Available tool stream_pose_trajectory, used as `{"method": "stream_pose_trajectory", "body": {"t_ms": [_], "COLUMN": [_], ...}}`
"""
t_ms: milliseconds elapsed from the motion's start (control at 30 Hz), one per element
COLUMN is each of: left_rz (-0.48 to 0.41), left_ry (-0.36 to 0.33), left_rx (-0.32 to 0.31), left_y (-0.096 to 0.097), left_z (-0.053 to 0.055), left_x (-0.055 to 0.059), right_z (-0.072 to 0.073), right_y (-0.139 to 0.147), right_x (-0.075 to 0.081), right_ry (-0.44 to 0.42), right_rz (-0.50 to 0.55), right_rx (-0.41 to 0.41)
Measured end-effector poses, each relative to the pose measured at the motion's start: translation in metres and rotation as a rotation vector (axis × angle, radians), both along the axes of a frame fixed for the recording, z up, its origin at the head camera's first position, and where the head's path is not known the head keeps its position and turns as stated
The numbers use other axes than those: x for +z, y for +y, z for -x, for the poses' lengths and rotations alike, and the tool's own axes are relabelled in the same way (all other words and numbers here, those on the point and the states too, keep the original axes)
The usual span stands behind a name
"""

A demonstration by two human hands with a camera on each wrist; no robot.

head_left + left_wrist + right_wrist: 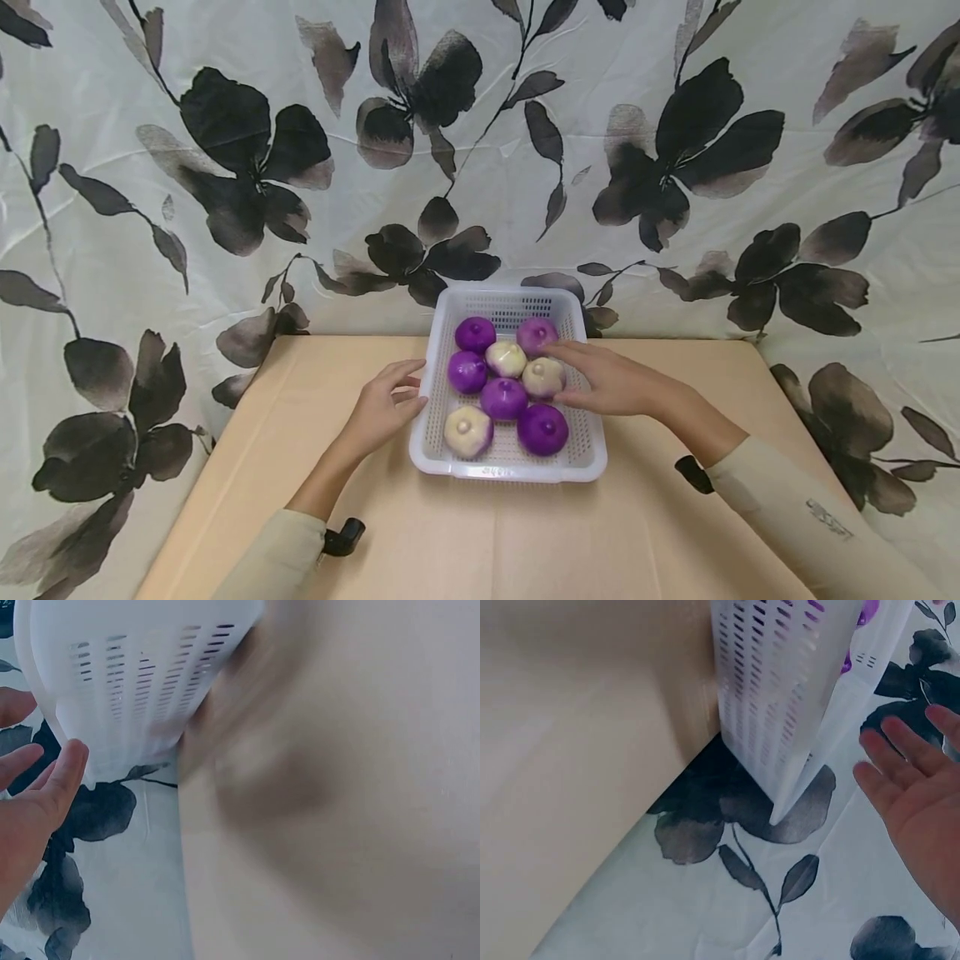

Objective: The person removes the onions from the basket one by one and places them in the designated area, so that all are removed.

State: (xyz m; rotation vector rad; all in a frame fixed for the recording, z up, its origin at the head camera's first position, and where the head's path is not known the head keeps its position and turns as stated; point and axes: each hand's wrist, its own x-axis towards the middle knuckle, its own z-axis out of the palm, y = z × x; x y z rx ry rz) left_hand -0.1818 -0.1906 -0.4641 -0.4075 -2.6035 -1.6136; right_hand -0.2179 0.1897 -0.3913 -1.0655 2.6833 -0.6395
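Note:
A white perforated plastic basket (pixel 510 471) holds several round, glossy, onion-like vegetables. Most are purple, such as the one at the front right (pixel 542 430); others are pale with purple tinges, like the onion at the front left (pixel 468 432). Beside the basket's left rim is my left hand (pixel 386 407), fingers loosely bent and fingertips right at the edge. My right hand (pixel 615 379) reaches over the right rim with fingers spread, its fingertips close to a pale onion (pixel 543 377) and a purple onion (pixel 537 335). In the right wrist view, that hand (pixel 919 784) shows above the rim, palm visible.
The basket stands at the back of a light brown table (pixel 495 542), near its far edge. Behind hangs a white cloth (pixel 525 208) with dark flower prints, which also shows past both table sides. Black straps (pixel 343 537) sit at both wrists.

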Motion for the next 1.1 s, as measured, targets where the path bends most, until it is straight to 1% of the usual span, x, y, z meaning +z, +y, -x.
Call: {"method": "stream_pose_trajectory", "body": {"t_ms": [133, 200, 267, 333, 400, 500, 700, 867, 933, 1100], "left_rz": [-0.006, -0.017, -0.027, -0.038, -0.044, -0.056, -0.077, -0.044, -0.031, -0.022], "left_ry": [-0.052, -0.067, -0.076, -0.088, -0.094, -0.104, -0.131, -0.121, -0.113, -0.130], "left_rx": [0.019, 0.023, 0.022, 0.019, 0.015, 0.005, -0.013, -0.012, -0.012, -0.009], "left_y": [0.001, 0.002, 0.001, 0.001, 0.000, -0.001, -0.002, -0.003, -0.003, -0.004], "left_z": [0.001, 0.001, 0.001, 0.001, 0.002, 0.002, 0.002, 0.002, 0.002, 0.003], "left_x": [0.000, 0.000, -0.001, -0.001, -0.002, -0.003, -0.004, -0.005, -0.006, -0.005], "right_z": [0.004, 0.006, 0.009, 0.012, 0.015, 0.019, 0.026, 0.026, 0.026, 0.026], "right_y": [-0.008, -0.012, -0.015, -0.019, -0.023, -0.027, -0.035, -0.039, -0.040, -0.041], "right_x": [-0.002, -0.004, -0.005, -0.006, -0.007, -0.007, -0.009, -0.016, -0.019, -0.023], "right_ry": [-0.043, -0.067, -0.094, -0.143, -0.183, -0.233, -0.311, -0.371, -0.383, -0.358], "right_rz": [0.042, 0.051, 0.048, 0.042, 0.015, -0.030, -0.105, -0.160, -0.178, -0.224], "right_rx": [0.063, 0.086, 0.098, 0.097, 0.095, 0.119, 0.198, 0.226, 0.222, 0.210]}}
